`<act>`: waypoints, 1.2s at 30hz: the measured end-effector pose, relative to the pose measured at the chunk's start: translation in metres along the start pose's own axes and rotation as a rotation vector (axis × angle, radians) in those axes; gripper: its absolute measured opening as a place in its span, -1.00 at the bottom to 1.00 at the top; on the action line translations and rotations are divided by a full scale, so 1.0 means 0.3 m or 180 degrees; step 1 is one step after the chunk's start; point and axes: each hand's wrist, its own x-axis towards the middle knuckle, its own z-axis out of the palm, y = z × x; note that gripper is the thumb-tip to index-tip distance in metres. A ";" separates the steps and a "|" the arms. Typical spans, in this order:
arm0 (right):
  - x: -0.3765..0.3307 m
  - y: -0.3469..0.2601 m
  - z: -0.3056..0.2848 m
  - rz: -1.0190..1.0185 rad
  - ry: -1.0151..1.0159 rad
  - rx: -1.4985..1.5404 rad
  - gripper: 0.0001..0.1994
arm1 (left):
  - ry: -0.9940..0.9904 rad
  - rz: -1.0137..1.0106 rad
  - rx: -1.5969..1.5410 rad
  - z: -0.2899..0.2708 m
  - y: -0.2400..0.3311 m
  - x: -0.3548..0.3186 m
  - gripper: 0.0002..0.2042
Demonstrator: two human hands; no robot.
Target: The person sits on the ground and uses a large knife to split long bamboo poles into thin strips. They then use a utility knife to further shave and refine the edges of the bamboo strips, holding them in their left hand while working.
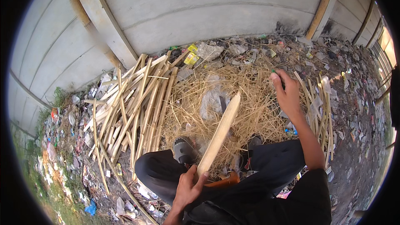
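My left hand (pixel 189 187) is closed round the lower end of a wide, pale split-bamboo strip (pixel 221 131). The strip slants up and away to the right over my lap, and its far end comes to a blunt point. My right hand (pixel 287 93) is raised to the right of the strip, apart from it, with the fingers curled closed. A small green part shows at its fingertips; the rest of what it holds is too unclear to name. Below both hands, a bed of straw-like bamboo shavings (pixel 254 118) covers the ground between my feet.
A large heap of split bamboo strips (pixel 143 100) lies at the left, a smaller bundle (pixel 321 116) at the right. Crumpled clear plastic (pixel 211 98) rests on the shavings. A grey concrete wall (pixel 208 10) stands behind. Litter (pixel 350 100) strews the ground.
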 end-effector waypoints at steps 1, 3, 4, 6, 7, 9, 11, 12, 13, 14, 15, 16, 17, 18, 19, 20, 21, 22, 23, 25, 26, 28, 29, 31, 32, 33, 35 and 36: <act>-0.037 -0.012 0.015 0.0011 -0.0212 0.0133 -0.65 | 0.0141 0.0080 0.0078 -0.001 0.009 0.018 -0.64; -0.086 -0.085 0.055 -0.0271 -0.0546 0.0399 -0.69 | 0.0300 0.0172 0.0271 0.001 0.009 0.062 -0.63; -0.103 -0.117 0.066 -0.0414 -0.0711 0.0529 -0.71 | 0.0378 0.0221 0.0365 0.001 0.017 0.085 -0.62; -0.112 -0.157 0.082 -0.0559 -0.0710 0.0603 -0.71 | 0.0512 0.0550 0.0432 0.012 0.079 0.132 -0.64; -0.113 -0.167 0.081 -0.0627 -0.0701 0.0632 -0.71 | 0.0532 0.0721 0.0475 0.015 0.117 0.151 -0.65; -0.102 -0.182 0.068 -0.0513 -0.0610 0.0788 -0.71 | 0.0519 0.1142 0.0645 0.002 0.178 0.193 -0.67; -0.090 -0.160 0.055 -0.0333 -0.0446 0.1029 -0.69 | 0.0464 0.1376 0.0877 -0.015 0.270 0.239 -0.68; -0.083 -0.125 0.051 -0.0228 -0.0330 0.1192 -0.67 | 0.0431 0.1499 0.0993 -0.025 0.318 0.261 -0.68; -0.077 -0.104 0.048 -0.0128 -0.0222 0.1364 -0.63 | 0.0490 0.1664 0.1171 -0.038 0.364 0.276 -0.68; -0.070 -0.102 0.040 -0.0185 -0.0070 0.1477 -0.62 | 0.0548 0.1835 0.1338 -0.051 0.409 0.292 -0.68; -0.062 -0.103 0.036 -0.0247 0.0078 0.1605 -0.61 | 0.0616 0.1999 0.1518 -0.066 0.455 0.310 -0.68; -0.052 -0.104 0.028 -0.0308 0.0226 0.1732 -0.59 | 0.0615 0.2180 0.1579 -0.081 0.500 0.332 -0.68; -0.041 -0.094 0.001 -0.0172 0.0074 0.1875 -0.55 | 0.0572 0.2380 0.1629 -0.090 0.543 0.366 -0.69; -0.038 -0.101 -0.010 -0.0052 0.0124 0.2004 -0.57 | 0.0540 0.2568 0.1688 -0.097 0.576 0.397 -0.69; -0.035 -0.108 -0.016 0.0068 0.0174 0.2133 -0.59 | 0.0542 0.2659 0.1770 -0.102 0.601 0.438 -0.69; -0.030 -0.107 -0.019 0.0182 0.0216 0.2272 -0.61 | 0.0553 0.2743 0.1859 -0.104 0.619 0.481 -0.69; -0.024 -0.100 -0.024 0.0309 0.0220 0.2358 -0.61 | 0.0559 0.2849 0.1940 -0.100 0.632 0.516 -0.69; -0.017 -0.088 -0.024 0.0434 0.0222 0.2446 -0.60 | 0.0486 0.2832 0.1893 -0.096 0.631 0.546 -0.69; -0.016 -0.068 -0.025 0.0572 0.0241 0.2513 -0.60 | 0.0392 0.2828 0.1830 -0.084 0.616 0.585 -0.69; -0.006 -0.053 -0.010 0.0743 0.0243 0.2764 -0.59 | 0.0211 0.2689 0.1668 -0.057 0.588 0.634 -0.70; 0.000 -0.045 0.007 0.0832 0.0233 0.2914 -0.59 | 0.0115 0.2542 0.1595 -0.050 0.570 0.643 -0.70; 0.013 -0.009 0.007 0.0892 0.0162 0.2957 -0.58 | 0.0067 0.2416 0.1510 -0.037 0.541 0.660 -0.70; 0.020 -0.003 0.014 0.0950 0.0165 0.2955 -0.58 | 0.0109 0.2416 0.1499 -0.028 0.521 0.663 -0.71; 0.042 0.028 0.041 0.1076 0.0038 0.3120 -0.56 | 0.0203 0.2355 0.1607 -0.023 0.489 0.670 -0.71; 0.052 0.043 0.067 0.1172 -0.0061 0.3211 -0.56 | 0.0241 0.2308 0.1715 -0.021 0.481 0.679 -0.72; 0.060 0.055 0.088 0.1261 -0.0151 0.3288 -0.55 | 0.0278 0.2275 0.1811 -0.014 0.474 0.691 -0.72; 0.078 0.092 0.130 0.1461 -0.0329 0.3450 -0.56 | 0.0433 0.2119 0.2009 0.023 0.440 0.731 -0.71; 0.086 0.119 0.148 0.1546 -0.0360 0.3450 -0.58 | 0.0506 0.2050 0.2097 0.051 0.425 0.752 -0.70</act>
